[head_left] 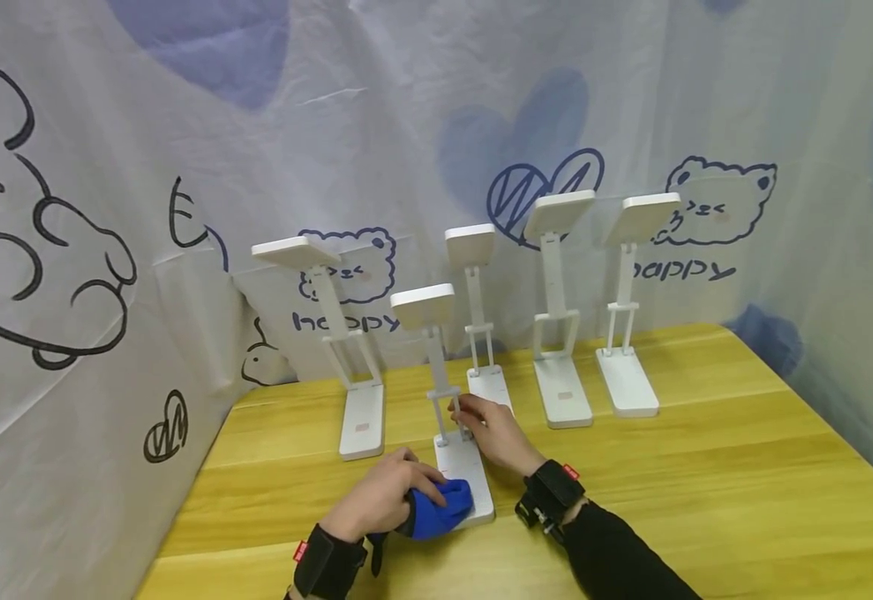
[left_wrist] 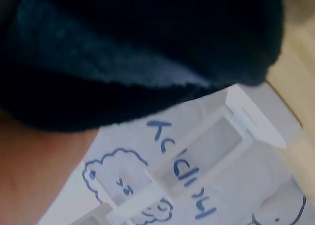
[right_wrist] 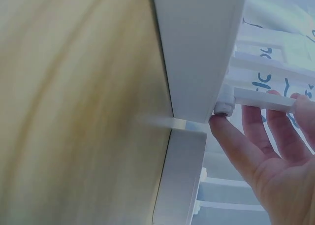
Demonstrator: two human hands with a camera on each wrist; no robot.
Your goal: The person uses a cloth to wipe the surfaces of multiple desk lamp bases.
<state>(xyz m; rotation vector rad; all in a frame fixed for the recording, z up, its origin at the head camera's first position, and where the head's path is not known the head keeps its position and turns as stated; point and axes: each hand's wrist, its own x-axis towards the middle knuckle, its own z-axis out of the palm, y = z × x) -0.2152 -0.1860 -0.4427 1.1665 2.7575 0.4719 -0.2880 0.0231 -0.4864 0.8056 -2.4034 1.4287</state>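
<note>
A white folding desk lamp [head_left: 463, 471] stands in front of me, its flat head tilted over a two-strut arm. My left hand [head_left: 380, 498] holds a blue cloth [head_left: 447, 508] against the near end of the lamp's base; the palm side is hidden. Dark, blurred cloth [left_wrist: 147, 48] fills the upper part of the left wrist view. With my right hand [head_left: 498, 432] I grip the lower arm strut just above the base. The right wrist view shows the fingers behind that strut [right_wrist: 266, 99], one fingertip touching its hinge.
Other white lamps stand around: one at the left [head_left: 364, 421], one right behind [head_left: 487, 382], and two to the right [head_left: 562, 392], [head_left: 626, 383]. All rest on a yellow wood-grain table [head_left: 736, 467]. A printed white curtain [head_left: 406, 150] hangs close behind.
</note>
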